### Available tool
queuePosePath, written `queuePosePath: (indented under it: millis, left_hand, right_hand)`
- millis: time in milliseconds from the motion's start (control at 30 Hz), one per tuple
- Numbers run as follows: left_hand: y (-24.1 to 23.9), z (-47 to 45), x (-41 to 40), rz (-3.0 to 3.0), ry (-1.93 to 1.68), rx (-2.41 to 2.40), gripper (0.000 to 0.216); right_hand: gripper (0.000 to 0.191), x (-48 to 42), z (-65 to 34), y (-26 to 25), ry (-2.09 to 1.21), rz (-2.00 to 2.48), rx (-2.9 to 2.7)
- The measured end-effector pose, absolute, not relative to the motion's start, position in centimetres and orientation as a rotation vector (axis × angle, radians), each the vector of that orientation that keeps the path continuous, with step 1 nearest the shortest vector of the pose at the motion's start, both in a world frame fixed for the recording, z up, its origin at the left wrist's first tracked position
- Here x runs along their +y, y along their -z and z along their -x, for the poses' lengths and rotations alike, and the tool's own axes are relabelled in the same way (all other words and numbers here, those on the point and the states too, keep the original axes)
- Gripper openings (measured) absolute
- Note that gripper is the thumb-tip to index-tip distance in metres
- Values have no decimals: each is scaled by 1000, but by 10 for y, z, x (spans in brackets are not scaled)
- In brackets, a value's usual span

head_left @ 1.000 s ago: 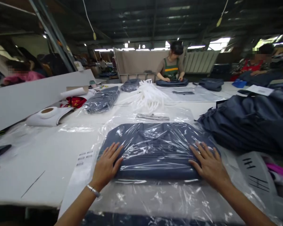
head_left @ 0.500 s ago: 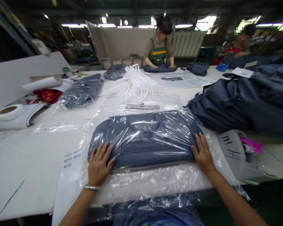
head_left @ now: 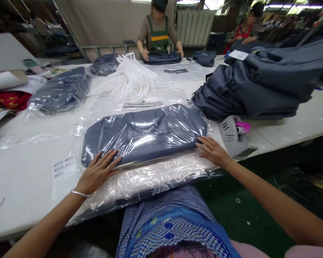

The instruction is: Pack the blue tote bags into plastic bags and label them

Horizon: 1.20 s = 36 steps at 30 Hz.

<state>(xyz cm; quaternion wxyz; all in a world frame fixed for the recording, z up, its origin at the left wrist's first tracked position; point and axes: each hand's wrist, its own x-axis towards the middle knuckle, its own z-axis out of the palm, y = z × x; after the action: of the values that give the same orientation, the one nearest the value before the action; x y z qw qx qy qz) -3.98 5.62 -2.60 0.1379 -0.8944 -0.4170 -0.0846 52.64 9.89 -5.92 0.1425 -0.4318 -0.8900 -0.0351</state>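
A dark blue-grey bag (head_left: 150,132) lies flat inside a clear plastic bag (head_left: 167,168) on the white table in front of me. The plastic's loose end hangs over the table's near edge. My left hand (head_left: 101,170) rests with spread fingers on the bag's near left corner, over the plastic. At the near right corner, my right hand (head_left: 212,150) touches the plastic with its fingertips, fingers stretched out. Neither hand grips anything. Beside my left wrist a sheet of printed labels (head_left: 63,175) lies partly beneath the plastic.
A pile of blue-grey bags (head_left: 253,86) stands at the right, behind a grey plastic bin (head_left: 230,136) with a pink item. White strips (head_left: 137,77) lie heaped mid-table. Another plastic-wrapped bag (head_left: 60,91) is at the left. Across the table, a co-worker (head_left: 158,32) handles a similar bag.
The view has tilted down and swung right. My right hand has slid off toward the bag's near edge; my left stays at its corner. The co-worker's hands have shifted to the ends of their bag.
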Motion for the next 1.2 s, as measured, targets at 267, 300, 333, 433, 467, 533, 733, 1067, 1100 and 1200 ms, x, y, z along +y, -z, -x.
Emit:
queuePosePath:
  millis: [267, 300, 333, 433, 467, 533, 733, 1067, 1100, 1200]
  left_hand:
    - [21, 20, 46, 2568, 218, -1356, 59]
    - [22, 19, 45, 2559, 232, -1361, 59]
    - [22, 18, 43, 2550, 245, -1362, 59]
    - [24, 17, 40, 2535, 257, -1361, 59]
    - [24, 16, 39, 2532, 257, -1359, 59]
    - [24, 16, 38, 2523, 259, -1358, 58]
    - [25, 16, 38, 2524, 264, -1361, 57]
    - [29, 19, 42, 2528, 365, -1388, 57]
    - [29, 18, 42, 2531, 377, -1391, 57]
    - [28, 17, 41, 2527, 381, -1402, 57]
  right_hand:
    - [53, 107, -525, 54, -13, 1237, -2498]
    - [53, 107, -525, 54, -17, 1220, -2506]
    - [54, 106, -527, 54, -21, 1201, -2517]
    - [52, 100, -539, 53, -22, 1155, -2524]
    - [52, 96, -545, 53, -18, 1154, -2517]
    - [53, 86, -555, 52, -12, 1181, -2496]
    - [44, 35, -563, 45, 36, 1464, -2132]
    - [71, -22, -535, 69, -506, 1828, -1292]
    - [74, -23, -534, 71, -564, 1820, -1197]
    - [69, -22, -531, 74, -716, 1709, -875]
